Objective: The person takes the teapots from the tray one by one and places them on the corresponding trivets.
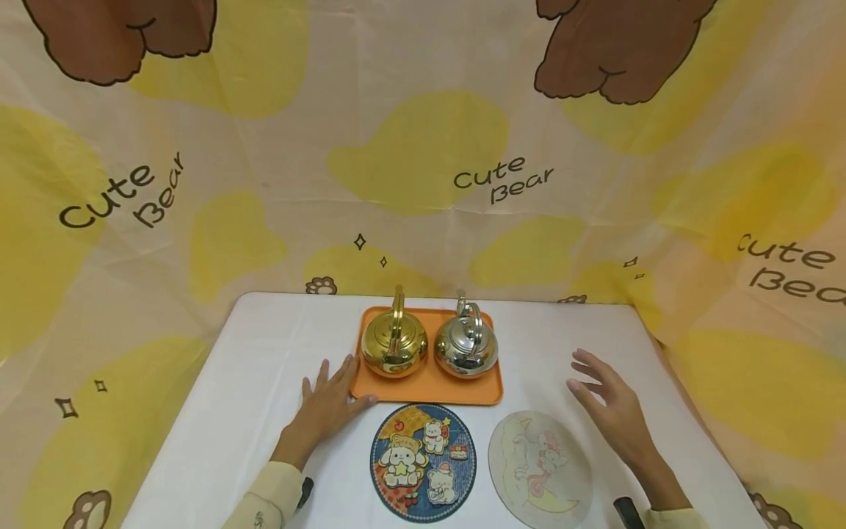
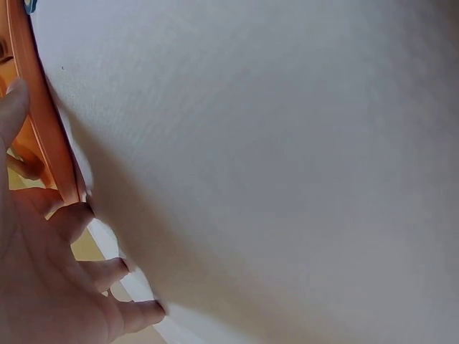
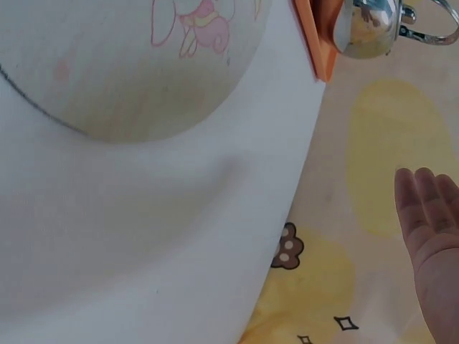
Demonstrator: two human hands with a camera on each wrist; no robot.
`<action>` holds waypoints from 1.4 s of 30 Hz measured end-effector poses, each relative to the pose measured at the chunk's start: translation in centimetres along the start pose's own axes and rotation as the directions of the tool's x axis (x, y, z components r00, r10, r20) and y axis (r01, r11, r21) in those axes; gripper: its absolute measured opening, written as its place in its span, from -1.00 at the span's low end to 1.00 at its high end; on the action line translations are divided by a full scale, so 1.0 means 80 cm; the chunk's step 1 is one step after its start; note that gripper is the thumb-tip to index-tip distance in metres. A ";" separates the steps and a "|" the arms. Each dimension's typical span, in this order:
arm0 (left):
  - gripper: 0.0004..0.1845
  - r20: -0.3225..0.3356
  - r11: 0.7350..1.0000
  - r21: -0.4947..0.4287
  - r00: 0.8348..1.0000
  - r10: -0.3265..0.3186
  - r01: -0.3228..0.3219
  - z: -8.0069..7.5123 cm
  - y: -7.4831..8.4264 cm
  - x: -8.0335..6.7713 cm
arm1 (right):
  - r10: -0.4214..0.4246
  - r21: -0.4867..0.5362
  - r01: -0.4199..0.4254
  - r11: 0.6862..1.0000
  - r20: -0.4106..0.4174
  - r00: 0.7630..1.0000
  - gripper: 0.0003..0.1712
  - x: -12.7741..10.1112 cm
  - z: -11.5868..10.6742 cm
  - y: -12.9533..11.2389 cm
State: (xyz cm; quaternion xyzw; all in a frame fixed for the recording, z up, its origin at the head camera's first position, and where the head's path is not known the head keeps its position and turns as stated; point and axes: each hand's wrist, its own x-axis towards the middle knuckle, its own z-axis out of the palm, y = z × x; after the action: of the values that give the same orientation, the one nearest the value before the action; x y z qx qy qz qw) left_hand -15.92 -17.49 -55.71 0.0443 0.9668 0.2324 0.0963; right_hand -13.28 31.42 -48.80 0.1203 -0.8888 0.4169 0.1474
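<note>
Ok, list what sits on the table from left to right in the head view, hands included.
Left hand → gold kettle → silver kettle → right hand. Both kettles stand on the orange tray; the two round mats in front overlap this order and are left out.

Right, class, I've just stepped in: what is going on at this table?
A person sits at a white table. Their left hand lies flat, its thumb against the near left corner of an orange tray that carries a gold kettle and a silver kettle. Their right hand is open, touching nothing. Two round mats lie in front.
</note>
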 end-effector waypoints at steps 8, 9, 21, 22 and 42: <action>0.04 0.004 1.000 -0.004 1.000 -0.004 0.004 -0.001 0.001 -0.002 | -0.020 0.122 0.021 0.992 -0.007 1.000 -0.37 0.003 0.012 -0.016; 0.04 0.005 1.000 -0.002 1.000 -0.007 0.007 -0.001 0.002 -0.002 | -0.024 0.134 0.025 0.991 -0.006 1.000 -0.37 0.004 0.014 -0.017; 0.03 0.000 1.000 -0.016 1.000 -0.014 0.014 -0.004 0.007 -0.004 | -0.009 0.248 -0.002 0.969 0.043 0.999 -0.43 0.005 0.044 -0.027; 0.03 -0.002 1.000 -0.017 1.000 -0.014 0.014 -0.004 0.007 -0.003 | -0.003 0.247 -0.009 0.969 0.046 0.999 -0.43 0.005 0.047 -0.028; 0.03 -0.016 1.000 -0.024 1.000 -0.007 0.007 -0.002 0.005 -0.003 | 0.073 0.267 -0.105 0.958 0.130 0.989 -0.49 0.004 0.092 -0.056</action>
State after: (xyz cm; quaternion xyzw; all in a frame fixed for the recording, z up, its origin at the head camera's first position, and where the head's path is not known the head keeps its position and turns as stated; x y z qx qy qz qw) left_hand -15.70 -17.24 -55.36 0.0378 0.9648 0.2440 0.0901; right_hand -13.29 22.89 -49.98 0.1238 -0.8345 0.5339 0.0574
